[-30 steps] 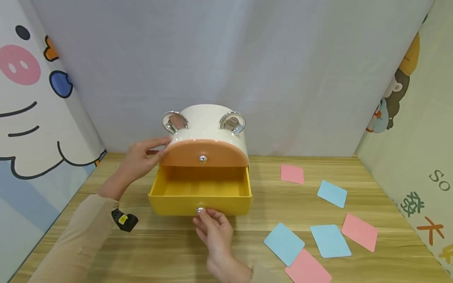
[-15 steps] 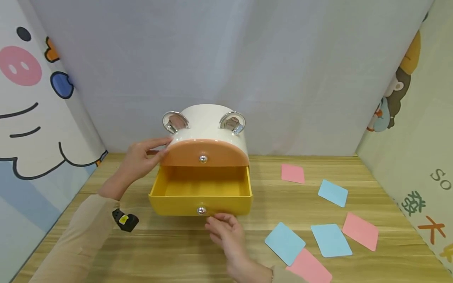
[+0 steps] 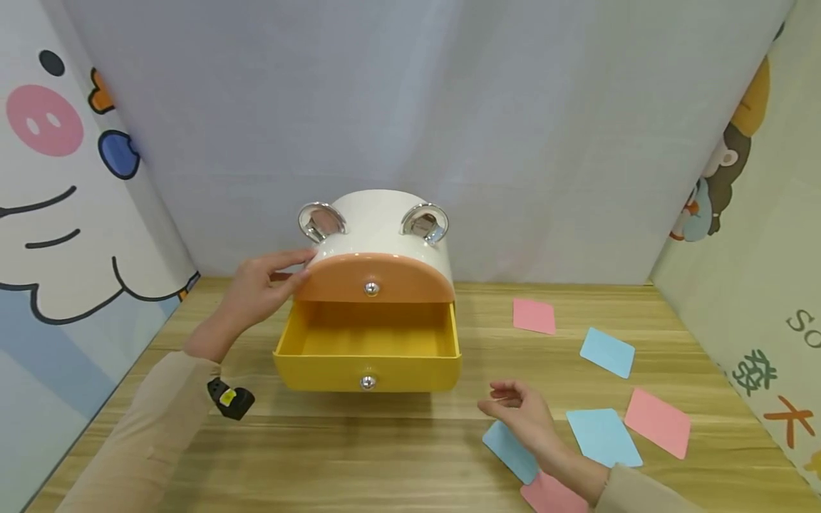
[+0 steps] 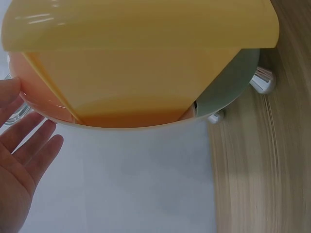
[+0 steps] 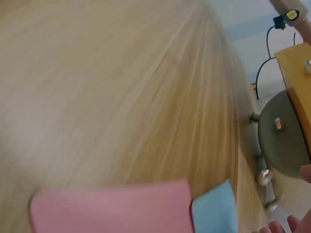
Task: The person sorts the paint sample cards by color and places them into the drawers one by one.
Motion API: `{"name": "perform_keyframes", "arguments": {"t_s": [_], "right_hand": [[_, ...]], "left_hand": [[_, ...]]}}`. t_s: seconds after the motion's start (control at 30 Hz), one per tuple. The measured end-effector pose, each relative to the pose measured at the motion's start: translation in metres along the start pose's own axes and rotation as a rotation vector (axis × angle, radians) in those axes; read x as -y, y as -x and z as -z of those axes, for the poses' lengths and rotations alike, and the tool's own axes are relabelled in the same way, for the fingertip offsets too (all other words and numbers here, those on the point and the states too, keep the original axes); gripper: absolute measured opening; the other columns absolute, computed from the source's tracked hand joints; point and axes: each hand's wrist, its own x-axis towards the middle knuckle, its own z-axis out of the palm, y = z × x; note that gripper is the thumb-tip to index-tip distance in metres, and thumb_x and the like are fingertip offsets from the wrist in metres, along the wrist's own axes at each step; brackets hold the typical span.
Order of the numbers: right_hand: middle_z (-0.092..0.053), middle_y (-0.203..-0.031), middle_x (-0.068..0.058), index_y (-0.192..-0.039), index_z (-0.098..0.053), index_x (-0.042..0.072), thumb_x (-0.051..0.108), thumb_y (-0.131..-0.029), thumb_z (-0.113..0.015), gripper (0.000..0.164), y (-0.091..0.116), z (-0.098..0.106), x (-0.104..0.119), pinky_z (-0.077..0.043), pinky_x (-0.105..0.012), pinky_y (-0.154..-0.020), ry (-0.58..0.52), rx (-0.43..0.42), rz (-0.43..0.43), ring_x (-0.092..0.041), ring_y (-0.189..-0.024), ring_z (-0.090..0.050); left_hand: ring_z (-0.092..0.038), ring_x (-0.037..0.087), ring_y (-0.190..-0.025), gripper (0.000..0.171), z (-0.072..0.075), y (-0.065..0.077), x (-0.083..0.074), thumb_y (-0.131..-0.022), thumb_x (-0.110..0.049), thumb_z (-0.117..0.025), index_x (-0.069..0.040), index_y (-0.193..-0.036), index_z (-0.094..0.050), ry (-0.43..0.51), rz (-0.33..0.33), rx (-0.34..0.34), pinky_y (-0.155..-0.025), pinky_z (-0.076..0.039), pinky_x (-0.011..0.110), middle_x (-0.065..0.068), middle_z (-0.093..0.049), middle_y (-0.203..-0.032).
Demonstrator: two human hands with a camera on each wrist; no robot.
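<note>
A small white storage box with silver ears stands on the table in the head view. Its orange upper drawer is closed, while the yellow lower drawer is pulled out and bare inside. My left hand touches the box's upper left side, thumb at the orange front; its fingers lie nearly straight in the left wrist view. My right hand hovers with loosely bent fingers over a blue card, which it partly hides. It holds nothing. A pink card lies partly beneath the right forearm.
Right of the box, more cards lie flat: a pink card, a blue card, another blue card and a pink card. Cloth walls enclose the table's back and sides. A black wrist device sits at my left cuff.
My right hand has let go of the yellow drawer's silver knob and moved right to the cards. The left hand stays at the box, and the drawer remains pulled out.
</note>
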Motion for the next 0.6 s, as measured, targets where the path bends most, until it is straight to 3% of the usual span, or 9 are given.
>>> {"name": "perform_keyframes", "arguments": {"t_s": [0.13, 0.27, 0.4, 0.6], "right_hand": [[-0.055, -0.114, -0.013, -0.121, -0.051, 0.000, 0.029, -0.074, -0.074, 0.060, -0.003, 0.027, -0.017, -0.048, -0.037, -0.084, 0.216, 0.030, 0.006, -0.026, -0.104, -0.052], [-0.052, -0.121, -0.021, -0.126, -0.045, -0.007, 0.034, -0.069, -0.078, 0.078, 0.003, 0.046, -0.028, -0.045, -0.047, -0.089, 0.376, 0.072, 0.026, -0.036, -0.111, -0.049], [-0.053, -0.114, -0.022, -0.122, -0.047, -0.013, 0.036, -0.062, -0.081, 0.084, 0.011, 0.054, -0.034, -0.047, -0.043, -0.083, 0.509, 0.073, 0.084, -0.032, -0.100, -0.052], [-0.050, -0.106, -0.017, -0.112, -0.057, -0.007, 0.045, -0.052, -0.083, 0.084, 0.020, 0.050, -0.036, -0.045, -0.038, -0.071, 0.673, 0.080, 0.130, -0.031, -0.095, -0.046]], "left_hand": [[-0.057, 0.032, -0.106, 0.032, -0.001, 0.000, 0.000, -0.089, -0.012, -0.058, -0.001, -0.119, -0.059, 0.001, 0.006, 0.005, -0.076, -0.054, 0.039, 0.016, -0.058, -0.120], [-0.056, 0.033, -0.107, 0.033, -0.001, 0.000, 0.000, -0.090, -0.013, -0.058, -0.001, -0.120, -0.059, 0.003, 0.013, 0.012, -0.076, -0.054, 0.040, 0.017, -0.057, -0.120], [-0.057, 0.032, -0.106, 0.033, -0.001, 0.000, 0.000, -0.089, -0.013, -0.058, 0.000, -0.120, -0.059, 0.009, 0.011, 0.007, -0.076, -0.054, 0.040, 0.017, -0.058, -0.120], [-0.057, 0.032, -0.106, 0.032, -0.001, 0.000, 0.000, -0.089, -0.011, -0.059, 0.001, -0.119, -0.059, 0.012, -0.001, -0.005, -0.076, -0.054, 0.039, 0.017, -0.058, -0.119]]}}
